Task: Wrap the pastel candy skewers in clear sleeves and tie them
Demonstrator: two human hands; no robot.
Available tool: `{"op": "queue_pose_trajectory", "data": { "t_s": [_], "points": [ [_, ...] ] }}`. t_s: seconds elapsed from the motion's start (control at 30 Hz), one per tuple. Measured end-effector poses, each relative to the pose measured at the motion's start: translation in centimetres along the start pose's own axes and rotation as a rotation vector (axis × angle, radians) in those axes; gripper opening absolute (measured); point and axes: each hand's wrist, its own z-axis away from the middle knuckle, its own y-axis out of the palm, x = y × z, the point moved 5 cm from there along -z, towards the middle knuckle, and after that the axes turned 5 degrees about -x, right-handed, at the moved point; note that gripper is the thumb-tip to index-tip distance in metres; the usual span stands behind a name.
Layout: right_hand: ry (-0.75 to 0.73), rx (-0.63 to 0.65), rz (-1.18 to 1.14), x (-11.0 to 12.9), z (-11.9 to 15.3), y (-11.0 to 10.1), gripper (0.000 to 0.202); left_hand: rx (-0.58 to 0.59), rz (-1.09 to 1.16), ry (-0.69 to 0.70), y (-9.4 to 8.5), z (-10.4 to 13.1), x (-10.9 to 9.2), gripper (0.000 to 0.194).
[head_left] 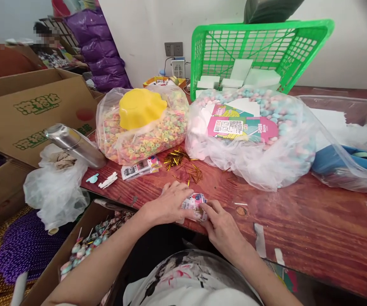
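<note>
Close to the table's front edge, both my hands are around a small stack of printed plastic packets (195, 203). My left hand (170, 202) lies over its left side, fingers bent round it. At its right side, the thumb and fingers of my right hand (220, 221) pinch the edge. Beyond my left hand, gold twist ties (177, 159) lie loose, beside more printed packets (140, 168). Two clear bags stand behind: one of pastel ring-shaped candy (151, 140) with a yellow bowl (141, 107) on it, one of pink and blue candy (293, 123) with printed cards (239, 123) on top.
A green basket (311, 46) with white boxes stands at the back. A steel flask (76, 146) is left; a clear tub (336, 102) with blue scissors handles is right. Below the left edge sits a carton of candy sticks (87, 244). Other people work at far left.
</note>
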Motion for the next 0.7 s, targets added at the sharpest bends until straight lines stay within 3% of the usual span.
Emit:
{"op": "queue_pose_trajectory", "data": {
  "t_s": [0.07, 0.17, 0.4, 0.5, 0.57, 0.7],
  "points": [
    [-0.012, 0.000, 0.017, 0.3, -0.1, 0.2, 0.038, -0.045, -0.127, -0.044, 0.4, 0.1, 0.0, 0.036],
    [-0.026, -0.004, 0.018, 0.4, -0.2, 0.3, 0.039, -0.061, -0.218, -0.094, 0.8, 0.1, 0.3, 0.029],
    [0.002, -0.054, -0.067, 0.2, -0.1, 0.1, 0.049, 0.053, -0.154, -0.115, 0.6, -0.9, 1.2, 0.023],
    [0.049, -0.119, -0.102, 0.0, 0.1, -0.4, 0.057, 0.120, -0.166, -0.087, 0.8, -1.0, 1.1, 0.010],
    [0.083, -0.168, -0.108, -0.5, 0.3, -0.6, 0.064, 0.085, -0.176, -0.058, 1.1, -0.7, 0.7, 0.008],
    [0.096, -0.185, -0.093, -1.4, 0.3, -1.2, 0.071, -0.110, -0.067, 0.055, 1.5, 0.3, -0.8, 0.024]
  ]
}}
